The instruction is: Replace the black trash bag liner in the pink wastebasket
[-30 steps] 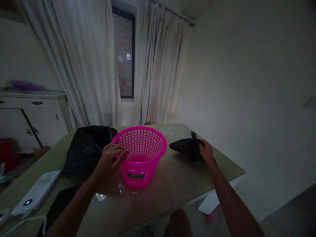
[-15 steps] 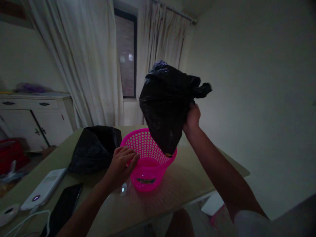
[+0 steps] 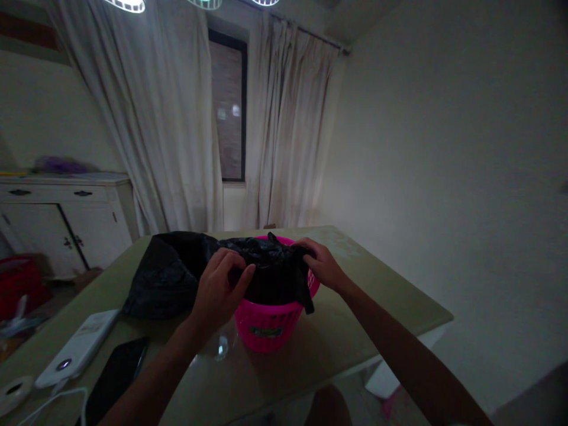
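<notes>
Both hands on a black plastic bag [image 3: 275,269] that sits in and over the mouth of a pink basket [image 3: 268,328], centre of the table [image 3: 355,307]. Left hand [image 3: 219,290] pinches the bag's edge at the near-left rim, fingers curled over the plastic. Right hand [image 3: 322,266] grips the bag at the far-right rim, fingers closed on it. One flap of bag hangs over the basket's right side. Basket stands upright; only the lower wall and a bit of rim show. Second black bag [image 3: 166,275] lies crumpled on the table just left of the basket, touching or nearly so, can't tell. Near left: white power bank [image 3: 77,349], dark phone [image 3: 115,376], white cable [image 3: 53,399]. Curtains [image 3: 151,118] and window [image 3: 228,112] far behind, white cabinet [image 3: 57,219] far left.
</notes>
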A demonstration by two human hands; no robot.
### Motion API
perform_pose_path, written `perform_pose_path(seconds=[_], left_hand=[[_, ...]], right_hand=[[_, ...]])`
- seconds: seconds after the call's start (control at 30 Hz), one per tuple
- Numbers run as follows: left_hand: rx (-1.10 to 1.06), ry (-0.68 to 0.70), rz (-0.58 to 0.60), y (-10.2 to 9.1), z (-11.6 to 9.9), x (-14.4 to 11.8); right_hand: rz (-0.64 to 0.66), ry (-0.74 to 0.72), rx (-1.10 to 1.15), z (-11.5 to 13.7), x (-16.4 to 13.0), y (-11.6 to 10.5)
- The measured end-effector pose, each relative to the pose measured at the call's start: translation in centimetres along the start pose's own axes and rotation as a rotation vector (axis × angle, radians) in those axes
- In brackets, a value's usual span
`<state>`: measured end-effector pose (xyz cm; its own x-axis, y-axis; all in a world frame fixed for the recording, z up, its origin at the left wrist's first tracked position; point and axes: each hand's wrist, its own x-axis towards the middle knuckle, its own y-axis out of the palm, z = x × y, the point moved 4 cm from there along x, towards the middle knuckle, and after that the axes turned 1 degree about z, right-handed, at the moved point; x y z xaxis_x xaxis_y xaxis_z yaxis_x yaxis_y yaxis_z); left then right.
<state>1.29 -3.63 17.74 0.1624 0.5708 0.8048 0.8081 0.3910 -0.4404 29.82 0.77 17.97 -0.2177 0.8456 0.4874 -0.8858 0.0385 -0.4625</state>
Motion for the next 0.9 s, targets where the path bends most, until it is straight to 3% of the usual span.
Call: perform_pose_path(seconds=[0.07, 0.1, 0.17, 0.27, 0.33, 0.43, 0.6, 0.77, 0.9], left_hand=[[0.063, 0.064, -0.076, 0.3, -1.2, 1.1], [0.115, 0.094, -0.050, 0.7, -1.8, 1.8], [0.216, 0.128, 0.132, 2.3, -2.3, 3.0], [0.248, 0.120, 0.515, 4.8, -2.0, 4.3], [0.195, 0.095, 0.635, 5.4, -1.1, 5.0], [0.193, 0.070, 0.592, 4.4, 0.8, 5.8], [0.383, -0.013, 0.526, 2.4, 3.7, 6.2], [-0.071, 0.104, 0.573, 4.0, 0.5, 6.1], [0.060, 0.072, 0.663, 5.7, 0.4, 6.8]], right_hand=[[0.040, -0.020, -0.094, 0.0, -0.4, 0.3], [0.052, -0.025, -0.119, 0.0, -0.5, 0.4], [0.089, -0.040, -0.126, 0.3, -0.7, 0.6], [0.168, -0.055, -0.122, 0.8, -1.0, 0.8], [0.177, -0.039, -0.152, 0.8, -1.1, 0.7], [0.118, -0.032, -0.286, 0.5, -1.3, -0.2], [0.005, -0.027, -0.423, 0.0, -1.3, -1.4], [-0.012, -0.104, -0.334, 1.2, -0.9, 0.0], [0.000, -0.123, -0.340, 1.3, -0.9, 0.1]])
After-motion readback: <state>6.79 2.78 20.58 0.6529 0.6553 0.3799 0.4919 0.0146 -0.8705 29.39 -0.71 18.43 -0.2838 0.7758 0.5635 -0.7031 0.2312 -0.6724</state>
